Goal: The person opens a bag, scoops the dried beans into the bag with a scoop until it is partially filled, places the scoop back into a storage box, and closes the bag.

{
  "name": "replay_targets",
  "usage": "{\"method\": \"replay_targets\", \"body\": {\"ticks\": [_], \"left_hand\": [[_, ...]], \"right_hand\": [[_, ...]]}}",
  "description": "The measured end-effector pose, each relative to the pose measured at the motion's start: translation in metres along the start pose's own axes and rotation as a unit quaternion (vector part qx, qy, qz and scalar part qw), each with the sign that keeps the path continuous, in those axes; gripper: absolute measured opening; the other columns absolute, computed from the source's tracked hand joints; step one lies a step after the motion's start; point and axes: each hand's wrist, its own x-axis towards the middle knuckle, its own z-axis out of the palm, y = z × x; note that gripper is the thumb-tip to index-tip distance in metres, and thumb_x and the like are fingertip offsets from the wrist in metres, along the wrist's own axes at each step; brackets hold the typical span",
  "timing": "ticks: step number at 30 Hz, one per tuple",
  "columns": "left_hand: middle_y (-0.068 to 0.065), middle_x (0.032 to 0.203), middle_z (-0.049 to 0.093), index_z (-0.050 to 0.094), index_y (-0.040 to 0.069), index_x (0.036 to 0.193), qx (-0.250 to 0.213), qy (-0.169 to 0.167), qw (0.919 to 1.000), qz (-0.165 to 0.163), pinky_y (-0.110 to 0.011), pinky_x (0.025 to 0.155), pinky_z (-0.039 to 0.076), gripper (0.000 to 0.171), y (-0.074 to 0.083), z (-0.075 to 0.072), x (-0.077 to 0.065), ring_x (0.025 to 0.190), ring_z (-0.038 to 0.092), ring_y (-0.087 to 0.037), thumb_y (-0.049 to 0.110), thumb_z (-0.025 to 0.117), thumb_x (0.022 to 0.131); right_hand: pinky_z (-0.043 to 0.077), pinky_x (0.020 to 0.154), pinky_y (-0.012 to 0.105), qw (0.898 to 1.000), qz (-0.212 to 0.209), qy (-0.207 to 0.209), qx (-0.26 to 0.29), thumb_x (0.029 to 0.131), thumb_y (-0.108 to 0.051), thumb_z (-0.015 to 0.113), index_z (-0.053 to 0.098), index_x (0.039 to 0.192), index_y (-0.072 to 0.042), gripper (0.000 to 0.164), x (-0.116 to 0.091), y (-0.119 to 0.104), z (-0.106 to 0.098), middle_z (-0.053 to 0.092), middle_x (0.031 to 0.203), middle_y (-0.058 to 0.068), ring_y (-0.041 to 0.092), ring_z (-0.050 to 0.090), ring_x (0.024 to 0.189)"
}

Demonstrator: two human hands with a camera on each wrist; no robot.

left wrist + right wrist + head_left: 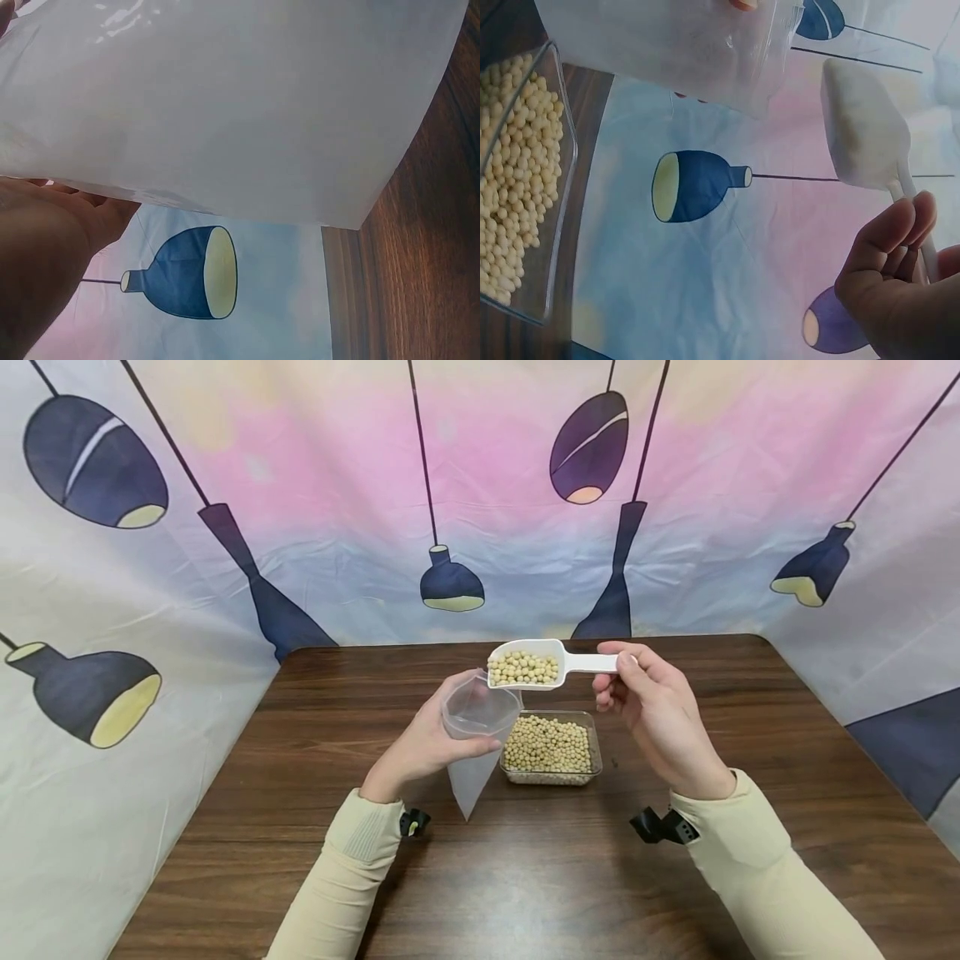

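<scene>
Scoop [577, 662] pinched in right hand [663, 714], plastic bag [472, 772] gripped near its mouth in left hand [420, 739] — best to tip beans [523, 668] slowly, well inside.

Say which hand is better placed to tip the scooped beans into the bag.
Probably the right hand: it grips the scoop of beans, tip by the open bag. The left hand is occupied holding the bag.
</scene>
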Motion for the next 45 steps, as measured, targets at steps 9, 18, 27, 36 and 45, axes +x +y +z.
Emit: {"method": "replay_targets", "body": {"ticks": [9,18,27,36,45], "left_hand": [[-0.016,0.127,0.052,0.037,0.003,0.144,0.018,0.002,0.9998,-0.009,-0.043,0.091,0.048,0.081,0.03,-0.002,-0.006,0.112,0.054,-0.03,0.0,0.081,0.075],[-0.017,0.126,0.053,0.036,0.002,0.144,0.012,0.005,0.9999,0.006,-0.047,0.094,0.045,0.081,0.029,-0.002,-0.006,0.115,0.052,-0.037,-0.002,0.08,0.075],[-0.017,0.126,0.053,0.036,0.003,0.145,0.001,0.0,1.0,-0.009,-0.043,0.091,0.048,0.082,0.028,-0.001,-0.006,0.113,0.054,-0.036,-0.002,0.079,0.076],[-0.015,0.126,0.052,0.035,0.003,0.146,0.01,0.002,0.9997,-0.021,-0.043,0.09,0.049,0.082,0.028,0.0,-0.007,0.112,0.054,-0.032,0.001,0.08,0.077],[-0.014,0.126,0.053,0.035,0.005,0.146,0.001,-0.007,0.9997,-0.023,-0.043,0.089,0.049,0.082,0.025,0.0,-0.005,0.112,0.054,-0.032,0.002,0.08,0.078]], "right_hand": [[0.049,0.067,0.022,0.997,-0.057,0.009,-0.053,0.104,-0.018,0.046,0.055,0.118,0.003,0.028,-0.002,-0.002,0.006,0.061,0.08,0.006,0.013,0.058,0.071],[0.05,0.067,0.023,0.993,-0.082,0.014,-0.088,0.104,-0.018,0.046,0.056,0.117,0.001,0.025,-0.002,-0.004,0.006,0.062,0.079,0.005,0.013,0.059,0.071],[0.051,0.067,0.024,0.986,-0.095,0.022,-0.131,0.104,-0.017,0.046,0.056,0.118,0.004,0.027,-0.003,-0.007,0.009,0.064,0.078,0.006,0.013,0.06,0.069],[0.054,0.067,0.027,0.973,-0.118,0.023,-0.196,0.103,-0.016,0.046,0.057,0.117,0.005,0.027,-0.007,-0.011,0.013,0.064,0.077,0.01,0.016,0.062,0.068],[0.054,0.068,0.027,0.957,-0.164,0.013,-0.239,0.102,-0.01,0.048,0.061,0.115,0.004,0.023,-0.012,-0.01,0.019,0.063,0.078,0.017,0.019,0.063,0.073]]}}
